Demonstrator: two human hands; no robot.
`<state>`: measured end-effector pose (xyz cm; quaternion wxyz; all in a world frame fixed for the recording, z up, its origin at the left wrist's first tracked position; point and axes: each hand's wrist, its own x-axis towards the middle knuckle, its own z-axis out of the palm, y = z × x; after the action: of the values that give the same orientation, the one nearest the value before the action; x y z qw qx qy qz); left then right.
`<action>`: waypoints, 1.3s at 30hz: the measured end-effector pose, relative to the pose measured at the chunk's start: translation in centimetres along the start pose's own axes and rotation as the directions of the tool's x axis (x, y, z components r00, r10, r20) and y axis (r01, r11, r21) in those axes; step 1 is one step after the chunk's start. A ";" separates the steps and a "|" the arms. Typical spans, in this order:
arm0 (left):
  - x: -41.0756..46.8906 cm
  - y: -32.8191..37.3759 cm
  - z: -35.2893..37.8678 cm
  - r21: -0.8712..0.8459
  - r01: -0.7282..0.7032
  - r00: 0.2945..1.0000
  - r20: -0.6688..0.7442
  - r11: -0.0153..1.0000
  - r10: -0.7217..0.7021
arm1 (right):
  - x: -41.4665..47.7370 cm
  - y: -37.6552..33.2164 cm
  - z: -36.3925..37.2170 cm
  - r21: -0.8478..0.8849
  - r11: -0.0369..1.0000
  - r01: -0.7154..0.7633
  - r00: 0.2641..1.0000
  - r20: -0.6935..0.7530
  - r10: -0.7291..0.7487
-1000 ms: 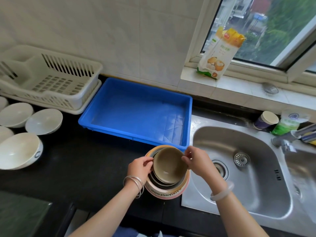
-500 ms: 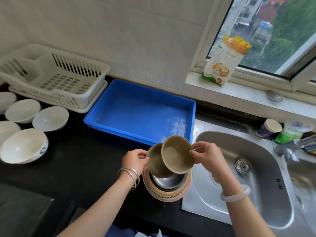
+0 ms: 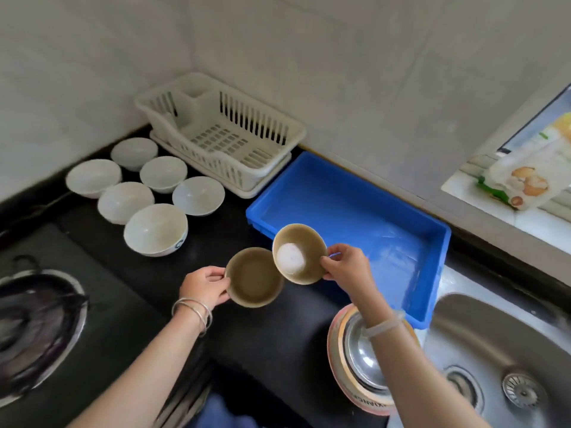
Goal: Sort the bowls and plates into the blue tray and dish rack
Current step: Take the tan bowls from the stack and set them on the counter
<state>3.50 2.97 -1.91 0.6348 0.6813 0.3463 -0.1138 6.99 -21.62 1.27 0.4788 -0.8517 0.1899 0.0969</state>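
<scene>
The person holds two small olive-brown bowls above the black countertop (image 3: 148, 273), one in each hand. The left hand (image 3: 205, 287) pinches the rim of the lower brown bowl (image 3: 255, 278), thumb on the inside edge and fingers curled beneath. The right hand (image 3: 347, 267) grips the rim of the upper brown bowl (image 3: 299, 253) the same way; this bowl is tilted toward the camera and overlaps the other one's edge, with a pale patch inside it (possibly a reflection; the blur makes it hard to say). Both bowls hang just in front of the blue tray (image 3: 401, 211), near its front left corner. The tray sits against the wall, between the white dish rack (image 3: 222, 134) and the steel sink (image 3: 494, 350). Left of the rack, six white bowls (image 3: 156, 228) stand in a cluster on the counter. Under the right forearm a stack of dishes (image 3: 360, 359) rests by the sink edge, with a metal bowl nested in an orange-rimmed one. A gas burner (image 3: 34, 329) occupies the lower left.
</scene>
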 end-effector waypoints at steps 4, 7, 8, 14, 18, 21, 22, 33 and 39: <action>3.0 -1.0 -3.9 -0.061 0.048 0.993 -0.104 0.997 -0.054 | 2.6 -2.4 6.4 0.010 1.000 -0.024 0.999 0.049 0.023; 4.9 -1.4 -5.8 -0.088 0.080 0.980 -0.174 0.993 -0.095 | 4.3 -3.9 10.4 0.021 0.998 -0.054 0.996 0.075 0.053; 5.5 -1.5 -6.3 -0.102 0.085 0.977 -0.187 0.991 -0.103 | 4.8 -4.4 11.6 0.024 0.998 -0.061 0.995 0.082 0.058; 8.0 -2.1 -8.2 -0.132 0.093 0.967 -0.225 0.987 -0.122 | 6.8 -5.5 16.2 -0.008 0.993 -0.122 0.989 0.082 0.122; 8.9 -2.4 -8.9 -0.120 0.088 0.968 -0.222 0.989 -0.113 | 7.2 -5.7 18.0 -0.045 0.992 -0.117 0.990 0.075 0.120; 9.2 -2.7 -9.0 -0.112 0.093 0.967 -0.225 0.989 -0.117 | 7.3 -5.7 18.8 -0.040 0.987 -0.158 0.983 0.091 0.161; 9.3 -2.7 -9.0 -0.112 0.095 0.967 -0.224 0.989 -0.118 | 7.3 -5.7 19.0 -0.028 0.984 -0.176 0.980 0.088 0.178; 9.7 -3.2 -8.7 -0.118 0.096 0.956 -0.265 0.988 -0.124 | 7.7 -5.3 19.9 0.148 0.948 -0.283 0.957 0.116 0.267; 9.4 -3.1 -8.5 -0.098 0.067 0.950 -0.297 0.993 -0.093 | 7.6 -5.0 19.3 0.158 0.944 -0.289 0.951 0.165 0.263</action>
<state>6.09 13.90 -8.50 0.5986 0.6478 0.4708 -0.0192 16.33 -4.54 -7.54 0.5476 -0.7608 0.2810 0.2057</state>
